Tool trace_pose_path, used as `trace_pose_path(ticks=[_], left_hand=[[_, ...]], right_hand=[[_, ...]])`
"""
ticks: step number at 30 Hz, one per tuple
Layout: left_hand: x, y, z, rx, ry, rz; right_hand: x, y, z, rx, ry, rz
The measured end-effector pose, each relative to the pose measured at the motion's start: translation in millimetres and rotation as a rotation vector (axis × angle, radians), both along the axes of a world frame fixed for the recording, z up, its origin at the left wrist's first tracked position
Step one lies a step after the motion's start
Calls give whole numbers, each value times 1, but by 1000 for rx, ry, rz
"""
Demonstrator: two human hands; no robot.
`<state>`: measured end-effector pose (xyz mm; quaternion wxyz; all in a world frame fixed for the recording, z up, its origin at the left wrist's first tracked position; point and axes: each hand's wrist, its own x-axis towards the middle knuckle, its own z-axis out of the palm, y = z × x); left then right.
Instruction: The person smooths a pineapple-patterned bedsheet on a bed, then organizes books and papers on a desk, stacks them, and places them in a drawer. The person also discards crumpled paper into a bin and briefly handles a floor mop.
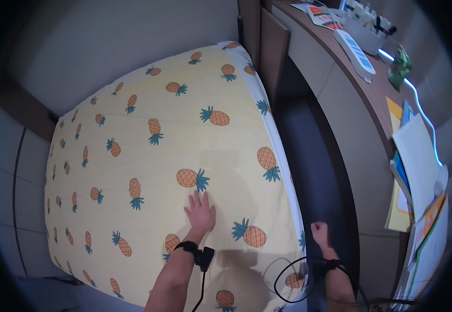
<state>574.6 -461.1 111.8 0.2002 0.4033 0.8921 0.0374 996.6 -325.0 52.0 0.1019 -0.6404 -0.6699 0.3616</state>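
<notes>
A pale yellow bed sheet printed with pineapples covers the mattress and looks mostly smooth. My left hand lies palm down on it, fingers spread, just below a pineapple print near the middle. Beyond the bed's right edge, over the dark gap, my right hand is curled into a fist; whether anything is inside it is hidden. Both wrists wear black straps, with a small black box and cable on the left one. A white edge shows along the sheet's right side.
A dark narrow floor strip runs between the bed and a long desk. The desk bears a white power strip, a container of bottles and stacked papers and folders. A black cable loops near my right wrist. Walls border the bed's far and left sides.
</notes>
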Motion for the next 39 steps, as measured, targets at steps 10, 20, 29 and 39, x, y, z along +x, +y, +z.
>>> trace_pose_path(ticks=[10, 20, 29, 39], left_hand=[[-65, 165, -42, 170, 149, 110], [-64, 175, -83, 242, 211, 146], [-66, 175, -84, 161, 143, 118], [-68, 173, -98, 140, 173, 116]], right_hand=[[-262, 198, 16, 375, 243, 114], [-393, 376, 6, 385, 52, 82], [-461, 454, 3, 256, -150, 46], [-476, 499, 0, 357, -141, 251]])
